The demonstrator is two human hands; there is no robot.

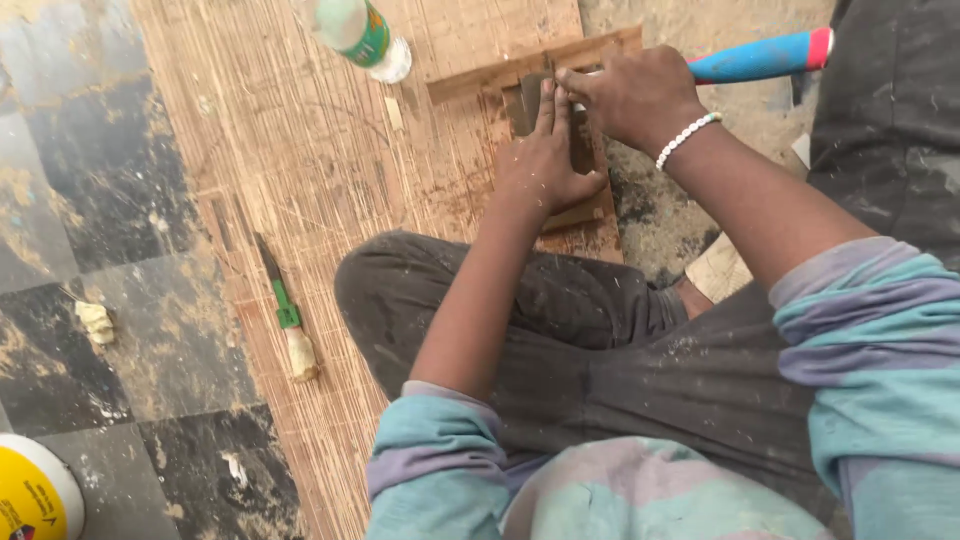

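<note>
1. The left hand lies flat, fingers straight, pressing a small dark wood block on a wooden board, far from the knees.
2. The right hand is closed around one tool with a blue and red handle, its tip at the block.
3. Around: one green bottle far left, one chisel near left, one yellow can.
4. The board lies on a dark, dusty tiled floor.

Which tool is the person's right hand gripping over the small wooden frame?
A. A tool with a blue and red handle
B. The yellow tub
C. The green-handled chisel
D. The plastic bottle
A: the right hand grips a tool with a blue and red handle sticking out past its knuckles, while the green-handled chisel lies untouched on the board beside the knee.
</note>
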